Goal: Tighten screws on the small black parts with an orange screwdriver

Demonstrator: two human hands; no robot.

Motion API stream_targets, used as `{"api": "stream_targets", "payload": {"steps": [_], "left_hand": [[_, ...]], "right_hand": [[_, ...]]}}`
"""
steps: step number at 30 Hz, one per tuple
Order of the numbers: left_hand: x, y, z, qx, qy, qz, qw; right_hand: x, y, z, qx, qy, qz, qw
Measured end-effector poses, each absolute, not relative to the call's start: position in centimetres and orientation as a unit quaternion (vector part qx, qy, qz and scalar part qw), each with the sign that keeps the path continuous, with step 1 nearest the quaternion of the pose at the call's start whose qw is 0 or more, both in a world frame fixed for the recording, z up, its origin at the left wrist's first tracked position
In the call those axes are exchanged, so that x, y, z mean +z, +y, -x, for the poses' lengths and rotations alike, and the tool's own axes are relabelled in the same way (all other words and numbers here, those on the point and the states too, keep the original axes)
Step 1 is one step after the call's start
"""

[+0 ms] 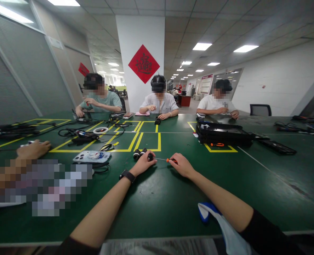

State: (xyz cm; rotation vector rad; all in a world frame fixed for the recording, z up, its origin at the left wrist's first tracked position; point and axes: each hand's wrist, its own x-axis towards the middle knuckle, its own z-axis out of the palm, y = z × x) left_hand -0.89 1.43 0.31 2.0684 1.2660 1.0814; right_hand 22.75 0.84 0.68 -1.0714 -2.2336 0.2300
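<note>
My left hand (144,163), with a dark watch on its wrist, is closed around a small round black part (150,156). In my right hand (182,165) is a screwdriver (168,160) with an orange and black handle, gripped in closed fingers. Its thin metal shaft points left toward the black part; whether the tip touches it is too small to tell. Just beyond my left hand lie a few small round black-and-white parts (137,154), partly hidden by the fingers.
A phone (91,156) and cables lie to the left, near a co-worker's hand (33,149). Farther back are a white ring (100,130) and stacked black trays (220,134), with an orange-handled tool (217,144) before them. A blue-and-white cloth strip (215,212) hangs over the near edge. Three people sit opposite.
</note>
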Motion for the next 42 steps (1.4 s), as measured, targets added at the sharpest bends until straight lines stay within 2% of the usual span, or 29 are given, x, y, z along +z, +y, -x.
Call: {"api": "stream_targets", "payload": {"steps": [14,30,42], "left_hand": [[0.71,1.1,0.82,0.398,0.463,-0.753,0.244],[0.5,1.26,0.83,0.398,0.458,-0.757,0.241],[0.62,1.16,0.78,0.405,0.459,-0.753,0.244]], "right_hand": [[0.69,0.86,-22.84,0.108,-0.855,0.342,0.373],[1.04,0.66,-22.79,0.107,-0.86,0.38,0.322],[1.0,0.42,-22.7,0.123,-0.857,0.356,0.351]]}}
